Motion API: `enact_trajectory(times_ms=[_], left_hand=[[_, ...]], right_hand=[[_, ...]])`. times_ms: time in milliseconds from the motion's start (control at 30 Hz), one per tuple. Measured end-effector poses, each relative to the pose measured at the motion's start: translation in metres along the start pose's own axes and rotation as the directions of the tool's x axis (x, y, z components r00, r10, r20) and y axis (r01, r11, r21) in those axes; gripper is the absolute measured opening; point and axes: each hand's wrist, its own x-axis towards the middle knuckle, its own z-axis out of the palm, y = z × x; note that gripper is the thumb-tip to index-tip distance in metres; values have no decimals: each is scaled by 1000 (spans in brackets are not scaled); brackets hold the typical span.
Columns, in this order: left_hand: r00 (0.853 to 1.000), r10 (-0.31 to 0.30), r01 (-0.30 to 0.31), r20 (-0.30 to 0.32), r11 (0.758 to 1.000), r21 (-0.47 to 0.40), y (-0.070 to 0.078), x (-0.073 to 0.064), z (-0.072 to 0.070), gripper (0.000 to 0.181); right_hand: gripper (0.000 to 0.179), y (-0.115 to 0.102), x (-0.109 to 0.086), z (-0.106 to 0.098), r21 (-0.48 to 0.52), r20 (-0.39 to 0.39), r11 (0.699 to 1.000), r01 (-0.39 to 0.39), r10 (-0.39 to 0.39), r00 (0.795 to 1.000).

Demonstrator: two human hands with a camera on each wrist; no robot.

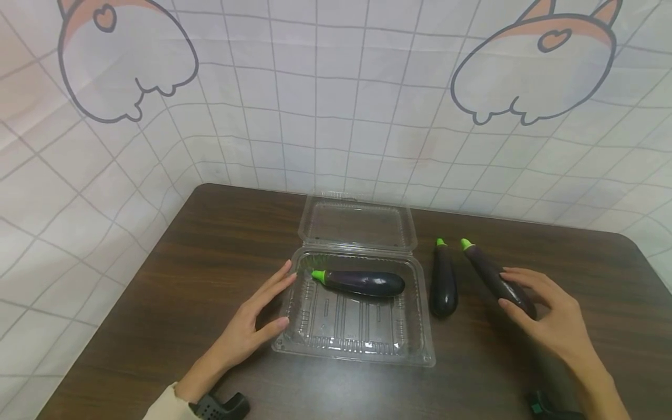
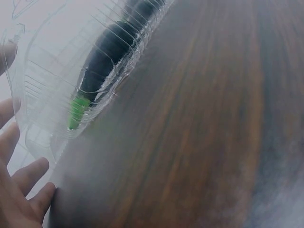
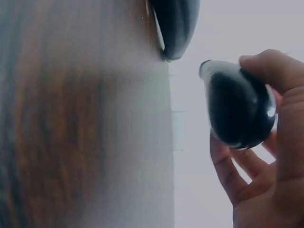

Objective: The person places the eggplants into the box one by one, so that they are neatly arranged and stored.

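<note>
Upper left of the frame: first cartoon animal drawing (image 1: 126, 64), on white grid-patterned cloth (image 1: 336, 128); lower left: dark wood-grain table (image 1: 173, 280), running across the lower frame; on it, left hand (image 1: 244, 326), thumb and fingers spread wide, gripping nothing, fingertips at the left edge of the container; lower centre: clear plastic container (image 1: 346, 329), hinged lid (image 1: 362, 224) laid back toward the wall cloth; inside, across its upper part, first eggplant (image 1: 367, 283), green stem left; right of centre: second eggplant (image 1: 444, 286), beside the container, stem up-frame; lower right: third eggplant (image 1: 493, 274), tilted, wide end held between thumb and fingers of right hand (image 1: 553, 315); upper right: second cartoon animal drawing (image 1: 535, 76)
</note>
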Motion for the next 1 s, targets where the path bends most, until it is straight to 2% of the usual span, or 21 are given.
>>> enact_trajectory(times_ms=[300, 500, 700, 1000], left_hand=[[1000, -2, 2, 0, 1000, -2, 2, 1, 1, 66], [1000, -17, 17, 0, 1000, 5, 2, 0, -1, 65], [1000, -19, 19, -1, 1000, 8, 3, 0, -1, 65], [1000, -20, 20, -5, 1000, 11, 2, 0, -1, 66]], right_hand=[[56, -18, 7, -3, 72, 17, 997, -13, 12, 1000], [55, -46, 23, -2, 201, 9, 977, 71, -75, 997], [52, -78, 41, 0, 242, 34, 965, 99, -110, 993], [52, -95, 61, 16, 298, 57, 936, 189, -215, 975]])
